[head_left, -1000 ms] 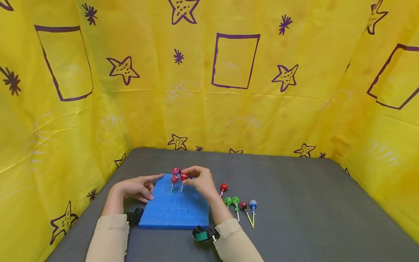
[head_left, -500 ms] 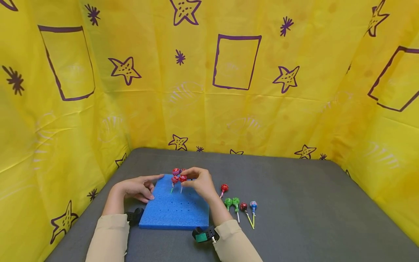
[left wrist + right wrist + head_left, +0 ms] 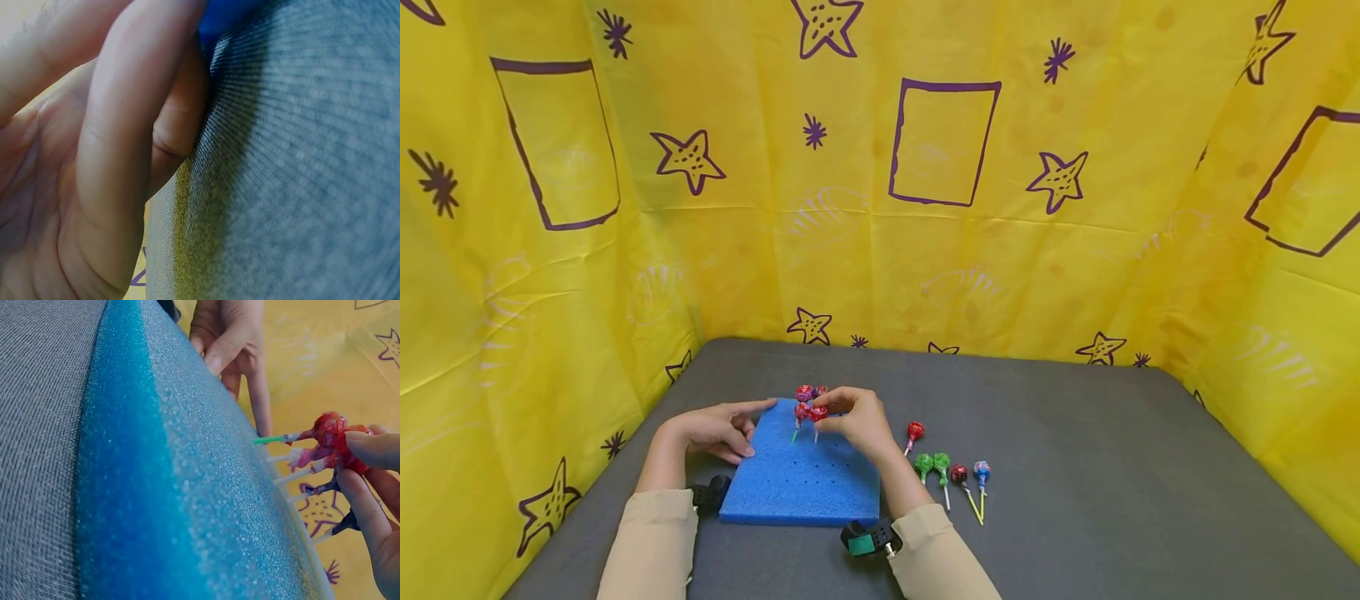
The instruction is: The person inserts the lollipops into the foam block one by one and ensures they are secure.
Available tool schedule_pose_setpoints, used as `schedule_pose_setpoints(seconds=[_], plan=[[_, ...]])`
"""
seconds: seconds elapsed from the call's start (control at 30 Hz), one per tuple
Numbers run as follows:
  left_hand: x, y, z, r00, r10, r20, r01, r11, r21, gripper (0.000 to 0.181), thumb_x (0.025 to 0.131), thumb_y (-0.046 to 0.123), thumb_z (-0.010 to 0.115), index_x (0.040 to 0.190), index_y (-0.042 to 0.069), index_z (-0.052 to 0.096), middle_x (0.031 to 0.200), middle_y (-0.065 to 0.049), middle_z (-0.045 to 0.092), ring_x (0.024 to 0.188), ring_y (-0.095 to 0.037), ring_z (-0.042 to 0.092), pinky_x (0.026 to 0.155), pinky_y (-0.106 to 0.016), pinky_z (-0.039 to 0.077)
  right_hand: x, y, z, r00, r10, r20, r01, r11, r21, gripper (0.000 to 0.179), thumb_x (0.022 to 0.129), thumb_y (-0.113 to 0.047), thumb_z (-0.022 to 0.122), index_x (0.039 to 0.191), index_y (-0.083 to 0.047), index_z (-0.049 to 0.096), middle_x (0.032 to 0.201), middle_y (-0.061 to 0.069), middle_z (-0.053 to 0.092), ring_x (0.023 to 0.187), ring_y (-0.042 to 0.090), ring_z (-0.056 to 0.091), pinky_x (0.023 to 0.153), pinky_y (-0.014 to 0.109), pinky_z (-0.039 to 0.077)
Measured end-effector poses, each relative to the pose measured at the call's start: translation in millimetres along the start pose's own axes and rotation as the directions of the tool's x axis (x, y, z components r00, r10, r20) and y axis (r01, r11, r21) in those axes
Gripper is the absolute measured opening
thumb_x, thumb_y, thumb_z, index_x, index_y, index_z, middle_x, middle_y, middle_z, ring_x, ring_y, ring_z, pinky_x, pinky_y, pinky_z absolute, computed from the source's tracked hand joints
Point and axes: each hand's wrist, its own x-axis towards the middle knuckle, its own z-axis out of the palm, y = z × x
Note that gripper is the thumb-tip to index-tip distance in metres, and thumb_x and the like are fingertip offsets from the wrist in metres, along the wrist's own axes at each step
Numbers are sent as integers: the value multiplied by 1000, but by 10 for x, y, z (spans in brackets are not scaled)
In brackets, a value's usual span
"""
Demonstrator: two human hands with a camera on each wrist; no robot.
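Note:
In the head view a blue foam board (image 3: 801, 502) with small holes lies on the grey table. My right hand (image 3: 859, 423) pinches a red-wrapped lollipop (image 3: 355, 460) by its head between thumb and fingers; its white stick stands at the foam. Right beside it is a red lollipop on a green stick (image 3: 329, 429). Behind these, more red and purple lollipops (image 3: 804, 392) stand in the board, partly hidden by my right hand. My left hand (image 3: 709, 432) rests against the board's left edge, index finger stretched toward the far corner, thumb at the rim.
Right of the board lie loose lollipops on the table: a red one (image 3: 915, 431), two green ones (image 3: 942, 463), a dark red one (image 3: 958, 473) and a blue one (image 3: 982, 470). Yellow patterned cloth (image 3: 820, 250) walls the table at the back and sides.
My right hand has shifted slightly left and down with the pinched lollipop, whose head now sits closer to the green-stick one. The left hand keeps its place at the board's edge.

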Motion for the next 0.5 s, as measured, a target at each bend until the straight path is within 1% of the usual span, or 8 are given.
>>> schedule_pose_setpoints(seconds=[0.3,0.5], plan=[[-1,-13,-3,1000,-10,-16,10,1000,3,93,82,15,77,158,15,23,89,-7,53,70,-16,59,67,-27,59,-12,-11,3,1000,4,12,-4,1000,-20,23,77,-8,82,97,-17,79,100,6,76,87,13,68,73,25,54],[-2,-13,-6,1000,-9,-5,9,1000,5,93,82,16,76,158,15,22,89,-7,53,70,-15,59,67,-26,59,-9,-12,-7,1000,-6,20,6,1000,-16,22,77,-9,82,98,-17,79,102,5,76,89,11,68,75,25,55]])
